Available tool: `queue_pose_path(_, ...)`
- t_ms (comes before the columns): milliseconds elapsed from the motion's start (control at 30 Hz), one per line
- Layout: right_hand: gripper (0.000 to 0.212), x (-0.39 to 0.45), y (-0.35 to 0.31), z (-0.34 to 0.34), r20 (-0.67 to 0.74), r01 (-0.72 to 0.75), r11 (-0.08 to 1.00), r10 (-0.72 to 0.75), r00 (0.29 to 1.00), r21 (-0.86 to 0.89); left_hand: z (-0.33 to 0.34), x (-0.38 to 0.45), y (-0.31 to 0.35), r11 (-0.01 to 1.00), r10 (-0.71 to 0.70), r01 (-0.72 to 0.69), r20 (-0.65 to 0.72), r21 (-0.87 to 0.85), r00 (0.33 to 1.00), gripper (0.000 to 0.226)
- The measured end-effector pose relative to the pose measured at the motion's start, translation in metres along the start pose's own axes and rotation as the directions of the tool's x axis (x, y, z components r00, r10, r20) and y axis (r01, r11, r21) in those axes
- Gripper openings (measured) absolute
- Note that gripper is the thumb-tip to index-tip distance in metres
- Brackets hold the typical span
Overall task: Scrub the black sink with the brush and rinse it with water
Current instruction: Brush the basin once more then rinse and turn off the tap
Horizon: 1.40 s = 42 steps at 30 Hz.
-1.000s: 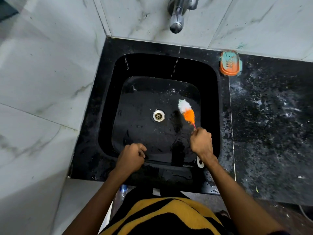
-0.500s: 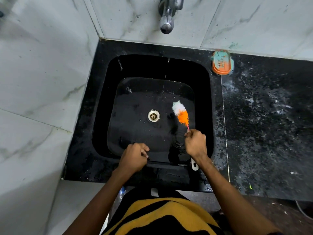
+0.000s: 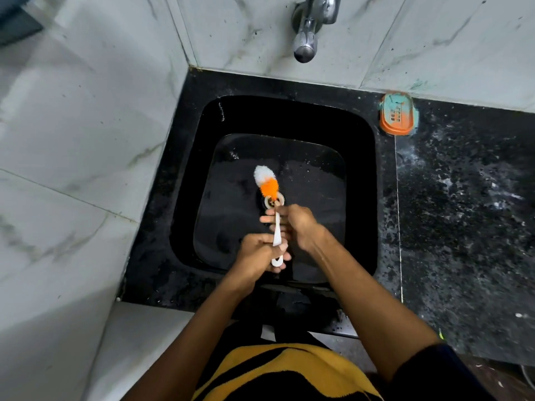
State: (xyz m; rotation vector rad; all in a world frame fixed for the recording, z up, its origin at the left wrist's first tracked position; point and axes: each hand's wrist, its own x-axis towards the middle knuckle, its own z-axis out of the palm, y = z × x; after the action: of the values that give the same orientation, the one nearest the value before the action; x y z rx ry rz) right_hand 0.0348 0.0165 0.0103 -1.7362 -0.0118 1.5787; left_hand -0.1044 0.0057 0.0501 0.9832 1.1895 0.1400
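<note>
Black stone sink [image 3: 359, 175] fills my view, and both hands meet over its basin on the white-handled brush with orange and white bristles [image 3: 267, 183]. My left hand [image 3: 257, 251] grips the handle's lower end; my right hand [image 3: 295, 224] curls round its middle, the bristles lying over the metal drain [image 3: 281, 199].

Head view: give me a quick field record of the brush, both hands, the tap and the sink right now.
brush: white-handled scrub brush with orange and white bristles, head at the drain
left hand: left hand grips the handle's lower end
right hand: right hand holds the handle nearer the bristles
tap: chrome wall tap, no water stream visible
sink: black square sink, floor wet
drain: round metal drain, partly covered by the brush
</note>
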Motion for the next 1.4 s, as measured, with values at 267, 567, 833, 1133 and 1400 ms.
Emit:
queue_pose_path(267, 0.019, 0.024, -0.182, -0.018, -0.037, 0.373, 0.856, -0.386, 0.922, 0.359, -0.059, 0.007, 0.005, 0.998, -0.048, 0.055, -0.170, 0.039, 0.984, 0.009)
queue_pose_path(567, 0.011, 0.027, -0.308, -0.001, -0.027, 0.429, 0.796, -0.463, 0.886, 0.427, -0.085, 0.008, 0.009, 0.996, -0.066, 0.076, -0.208, 0.043, 0.976, 0.009)
queue_pose_path(833, 0.033, 0.037, -0.303, 0.008, -0.187, 0.605, 0.764, -0.643, 0.742, -0.227, -0.089, 0.009, 0.019, 0.997, -0.030, 0.046, -0.222, 0.064, 0.975, 0.008)
queue_pose_path(1133, 0.040, 0.033, -0.225, 0.008, 0.140, 0.196, 0.825, -0.313, 0.939, 0.531, -0.098, 0.007, 0.027, 0.995, 0.015, 0.010, -0.246, 0.100, 0.969, 0.011)
queue_pose_path(1400, 0.043, 0.022, -0.216, 0.003, 0.098, 0.043, 0.722, -0.152, 0.984, 0.691, -0.101, 0.006, 0.028, 0.996, 0.017, 0.005, -0.241, 0.093, 0.970, 0.010)
